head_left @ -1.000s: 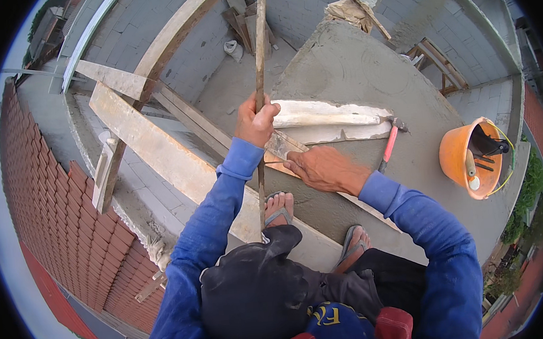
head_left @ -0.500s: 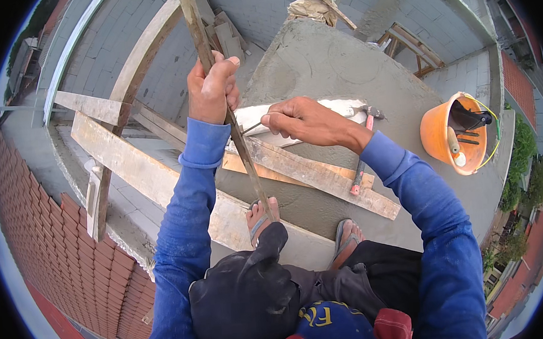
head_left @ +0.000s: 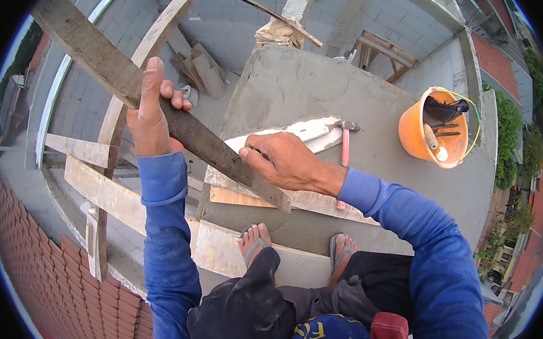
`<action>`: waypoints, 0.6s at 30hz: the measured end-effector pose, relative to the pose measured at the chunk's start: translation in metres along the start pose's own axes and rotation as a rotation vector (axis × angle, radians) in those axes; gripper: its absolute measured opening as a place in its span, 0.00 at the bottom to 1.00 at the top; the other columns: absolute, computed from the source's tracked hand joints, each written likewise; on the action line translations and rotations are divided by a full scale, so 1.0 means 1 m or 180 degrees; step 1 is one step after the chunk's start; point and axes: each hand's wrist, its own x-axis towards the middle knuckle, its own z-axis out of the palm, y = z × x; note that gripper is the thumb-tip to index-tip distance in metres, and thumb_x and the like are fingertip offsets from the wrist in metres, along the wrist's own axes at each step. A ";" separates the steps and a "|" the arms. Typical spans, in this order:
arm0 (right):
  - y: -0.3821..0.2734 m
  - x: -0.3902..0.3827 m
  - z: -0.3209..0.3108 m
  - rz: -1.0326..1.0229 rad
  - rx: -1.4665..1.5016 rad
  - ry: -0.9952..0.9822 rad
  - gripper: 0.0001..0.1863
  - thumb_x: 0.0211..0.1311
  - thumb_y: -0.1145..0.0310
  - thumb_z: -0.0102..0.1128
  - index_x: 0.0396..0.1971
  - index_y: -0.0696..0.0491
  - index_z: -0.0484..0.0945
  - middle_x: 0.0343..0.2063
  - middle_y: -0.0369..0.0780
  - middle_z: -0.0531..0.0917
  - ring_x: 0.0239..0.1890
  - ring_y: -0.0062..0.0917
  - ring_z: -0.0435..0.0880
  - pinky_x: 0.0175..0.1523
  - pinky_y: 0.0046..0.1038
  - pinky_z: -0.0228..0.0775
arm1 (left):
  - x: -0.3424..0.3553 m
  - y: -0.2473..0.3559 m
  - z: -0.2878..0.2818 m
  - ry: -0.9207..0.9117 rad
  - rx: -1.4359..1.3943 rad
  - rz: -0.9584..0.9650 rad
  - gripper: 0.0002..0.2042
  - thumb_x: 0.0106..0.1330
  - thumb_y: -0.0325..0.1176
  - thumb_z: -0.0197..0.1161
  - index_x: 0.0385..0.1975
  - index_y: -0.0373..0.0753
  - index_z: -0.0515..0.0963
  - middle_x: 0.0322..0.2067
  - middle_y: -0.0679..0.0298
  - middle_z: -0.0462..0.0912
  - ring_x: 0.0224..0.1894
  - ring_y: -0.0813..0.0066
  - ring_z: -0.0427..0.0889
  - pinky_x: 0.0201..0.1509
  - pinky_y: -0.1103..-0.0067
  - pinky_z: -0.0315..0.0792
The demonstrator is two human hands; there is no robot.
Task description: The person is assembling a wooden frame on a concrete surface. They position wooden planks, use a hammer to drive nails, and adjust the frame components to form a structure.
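Observation:
My left hand (head_left: 152,118) grips a long, weathered wooden board (head_left: 214,148), held diagonally from upper left to lower middle. Beside its lower part, my right hand (head_left: 283,162) has its thumb and index finger closed at a small dark point, probably a nail; what they hold is mostly hidden. Beneath lie short planks (head_left: 236,195) and white, plaster-covered pieces (head_left: 306,133) on grey concrete. A hammer (head_left: 345,146) with a pink handle lies just right of my right hand.
An orange bucket (head_left: 418,132) of tools stands at right on the cement slab (head_left: 309,80). Loose planks (head_left: 104,180) and a drop into a block-walled room (head_left: 206,24) are at left and behind. A tiled roof (head_left: 41,264) lies below left. My sandalled feet (head_left: 254,239) stand near a board.
The board has swung from nearly upright to a diagonal, its broad face now showing. My left hand has moved leftward with it; my right hand has moved slightly down. The view has shifted.

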 end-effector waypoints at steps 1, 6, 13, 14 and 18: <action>0.001 0.002 -0.003 -0.0249 -0.0219 -0.0001 0.21 0.76 0.55 0.53 0.30 0.57 0.80 0.18 0.46 0.79 0.20 0.41 0.77 0.31 0.39 0.67 | 0.004 -0.001 0.002 0.0224 0.0109 -0.0069 0.27 0.70 0.55 0.67 0.50 0.34 0.71 0.28 0.67 0.73 0.27 0.75 0.76 0.34 0.72 0.77; 0.001 0.012 -0.019 -0.1048 -0.0961 -0.0381 0.22 0.77 0.51 0.53 0.28 0.54 0.77 0.19 0.42 0.77 0.22 0.40 0.77 0.32 0.41 0.67 | -0.004 -0.006 0.003 -0.0102 -0.0404 -0.0228 0.26 0.71 0.59 0.62 0.40 0.38 0.70 0.22 0.70 0.66 0.21 0.82 0.68 0.24 0.79 0.68; 0.010 0.004 -0.011 -0.0416 -0.0806 -0.0316 0.24 0.80 0.54 0.45 0.23 0.54 0.71 0.15 0.48 0.70 0.19 0.46 0.72 0.29 0.46 0.63 | 0.003 -0.002 -0.001 0.0367 -0.0359 0.0008 0.27 0.73 0.61 0.59 0.39 0.38 0.70 0.21 0.69 0.67 0.19 0.79 0.68 0.22 0.77 0.68; 0.010 -0.002 -0.009 -0.0444 -0.0924 -0.0195 0.24 0.80 0.56 0.46 0.22 0.54 0.71 0.15 0.48 0.70 0.18 0.48 0.71 0.28 0.46 0.62 | 0.004 -0.003 0.006 0.0396 -0.0249 0.0081 0.27 0.73 0.62 0.59 0.38 0.37 0.71 0.21 0.69 0.67 0.19 0.80 0.68 0.21 0.78 0.68; -0.014 -0.001 0.000 -0.0431 -0.1471 -0.0394 0.21 0.76 0.61 0.51 0.20 0.54 0.71 0.12 0.48 0.69 0.17 0.46 0.69 0.33 0.44 0.63 | -0.003 -0.014 0.007 0.0236 -0.0101 -0.0011 0.28 0.73 0.62 0.57 0.36 0.37 0.71 0.19 0.69 0.68 0.17 0.81 0.70 0.20 0.79 0.68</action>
